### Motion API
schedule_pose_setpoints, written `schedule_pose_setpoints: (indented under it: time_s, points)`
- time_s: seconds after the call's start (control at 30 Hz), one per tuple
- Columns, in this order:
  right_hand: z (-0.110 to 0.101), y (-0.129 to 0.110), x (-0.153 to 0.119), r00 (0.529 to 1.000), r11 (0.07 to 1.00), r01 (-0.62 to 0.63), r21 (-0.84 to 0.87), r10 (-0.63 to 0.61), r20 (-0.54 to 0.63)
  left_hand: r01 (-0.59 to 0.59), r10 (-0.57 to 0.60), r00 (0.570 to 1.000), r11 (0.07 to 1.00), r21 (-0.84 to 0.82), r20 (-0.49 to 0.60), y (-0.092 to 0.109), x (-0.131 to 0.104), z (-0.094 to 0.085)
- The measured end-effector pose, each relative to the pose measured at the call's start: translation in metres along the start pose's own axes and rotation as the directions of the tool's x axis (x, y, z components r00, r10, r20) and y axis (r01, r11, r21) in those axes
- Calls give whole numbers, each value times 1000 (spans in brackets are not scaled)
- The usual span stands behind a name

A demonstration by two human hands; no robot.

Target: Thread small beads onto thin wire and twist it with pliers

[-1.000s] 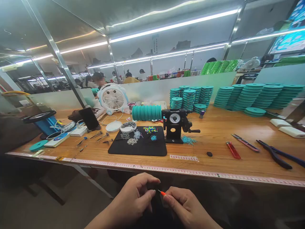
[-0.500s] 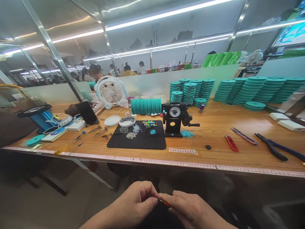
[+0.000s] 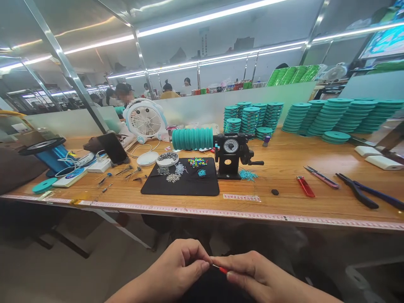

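Both hands are close together below the table's front edge. My left hand [image 3: 178, 269] is closed in a pinch between thumb and index finger; whatever sits in the pinch is too small to make out. My right hand [image 3: 260, 273] is shut on a small red-handled tool [image 3: 223, 270] with a thin metal shaft. The shaft points left and reaches the left fingertips. The right index finger stretches along above the tool, its tip beside the left hand's pinch, and the right thumb lies just under the handle.
On the table, a black mat [image 3: 179, 187] bears beads and small metal parts. Behind it stands a hand-crank winder [image 3: 229, 162] with teal spools [image 3: 192, 139]. Pliers [image 3: 358, 191], scissors [image 3: 322, 176] and a red lighter [image 3: 305, 186] lie right. Teal spool stacks [image 3: 331, 118] and a fan [image 3: 147, 120] stand behind.
My right hand has shifted its grip: the thumb now shows below the red handle, and more of handle and shaft is visible. My left hand keeps its pinch.
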State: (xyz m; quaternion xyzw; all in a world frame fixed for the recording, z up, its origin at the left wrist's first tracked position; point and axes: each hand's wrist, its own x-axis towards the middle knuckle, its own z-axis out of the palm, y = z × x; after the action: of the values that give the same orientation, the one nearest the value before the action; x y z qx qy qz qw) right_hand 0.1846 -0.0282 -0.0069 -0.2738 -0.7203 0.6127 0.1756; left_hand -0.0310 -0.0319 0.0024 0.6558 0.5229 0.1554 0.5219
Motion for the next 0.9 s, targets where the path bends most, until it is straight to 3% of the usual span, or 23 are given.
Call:
schedule_pose_setpoints:
  time_s: [0.17,0.37,0.5,0.6,0.8,0.9]
  points:
    - [2,10,2,999,998,-37,47,39,-30,20,-10,999,956,-291,37,-10,6,4]
    - [11,30,9,990,975,0,222,31,-136,22,-20,1000,735,-678,11,-26,15,20]
    - [19,48,17,983,864,38,502,58,-175,-30,10,999,722,-691,-34,-27,20,24]
    - [22,58,21,980,782,47,622,85,-180,-39,15,999,726,-687,-40,-26,22,26]
    - [28,57,28,976,713,92,695,74,-204,-67,-17,994,696,-715,-109,-19,28,27]
    - [32,58,30,965,743,116,660,73,-251,-77,-19,992,696,-714,-126,-16,30,28]
